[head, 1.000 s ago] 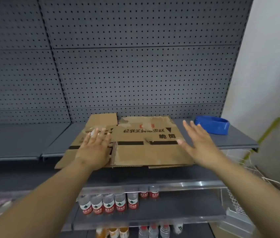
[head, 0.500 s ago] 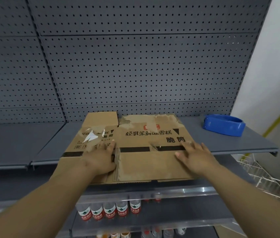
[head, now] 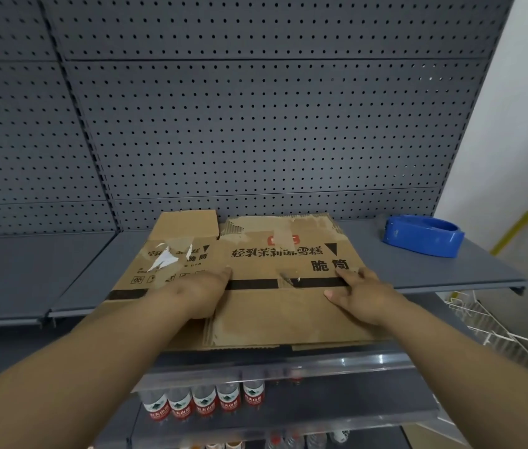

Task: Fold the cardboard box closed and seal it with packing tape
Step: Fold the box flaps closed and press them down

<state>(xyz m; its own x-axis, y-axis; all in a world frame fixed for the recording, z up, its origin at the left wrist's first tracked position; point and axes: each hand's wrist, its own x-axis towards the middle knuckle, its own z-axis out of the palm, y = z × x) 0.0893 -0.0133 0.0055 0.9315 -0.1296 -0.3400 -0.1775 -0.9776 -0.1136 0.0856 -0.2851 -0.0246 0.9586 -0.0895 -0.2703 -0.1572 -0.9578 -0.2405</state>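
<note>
One grey pegboard wall [head: 256, 124] fills the upper view and closes off the back at 12 o'clock; a white wall [head: 522, 124] bounds the 3 o'clock side. The grey shelf [head: 444, 277] below runs on bare toward 9 o'clock, with more bare metal at 2 o'clock. A lower shelf [head: 321, 416] shows at 6 o'clock, and a white wire basket [head: 499, 335] at 4 o'clock.

The cardboard box [head: 288, 319] lies collapsed flat at the middle of the upper shelf, and its near edge seems to reach past the front lip. It is brown and worn, with black print, a black band across it, torn tape scraps and a small flap at 11 o'clock.

The left hand [head: 198, 293] rests on the box's 9 o'clock part and the right hand [head: 360, 296] on its 3 o'clock part, both palm down with fingers straight, grasping nothing. A blue tape dispenser [head: 424, 236] sits at 2 o'clock, apart from the box. A row of water bottles [head: 204, 400] stands on the lower shelf.
</note>
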